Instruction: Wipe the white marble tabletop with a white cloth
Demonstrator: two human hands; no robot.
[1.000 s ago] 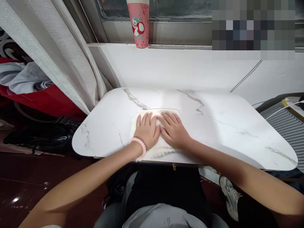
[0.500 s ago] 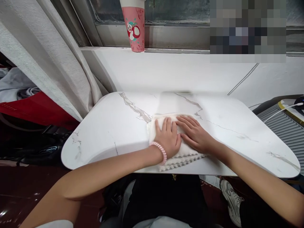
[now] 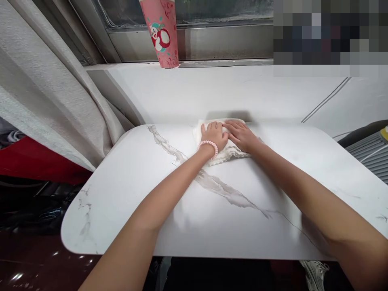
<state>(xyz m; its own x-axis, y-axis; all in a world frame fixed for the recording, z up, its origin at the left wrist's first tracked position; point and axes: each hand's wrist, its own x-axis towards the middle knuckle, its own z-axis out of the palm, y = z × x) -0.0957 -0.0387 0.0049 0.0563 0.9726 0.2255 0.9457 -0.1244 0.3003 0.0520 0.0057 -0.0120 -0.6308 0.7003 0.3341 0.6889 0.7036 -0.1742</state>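
A white, scallop-edged cloth (image 3: 228, 155) lies at the far edge of the white marble-patterned table (image 3: 121, 190). My left hand (image 3: 214, 136) presses flat on the cloth's left part, its fingers pointing away from me. A pink coiled band (image 3: 216, 148) circles that wrist. Close beside it, my right hand (image 3: 242, 136) rests flat on the right part of the cloth, fingers stretched out and leaning left. Both hands are open on top of the cloth, and their fingertips nearly meet. Most of the cloth's middle is hidden beneath them.
A pink paper cup (image 3: 163, 38) stands on the window ledge behind the table. A pale curtain (image 3: 60, 89) hangs at the left. The white wall (image 3: 194, 93) borders the far table edge. At the right is a grey ribbed object (image 3: 368, 149) with a cable.
Both hands have slid the cloth away from me, from the table's near edge to its far edge. My arms are straighter, and the cloth's near side is more rumpled.
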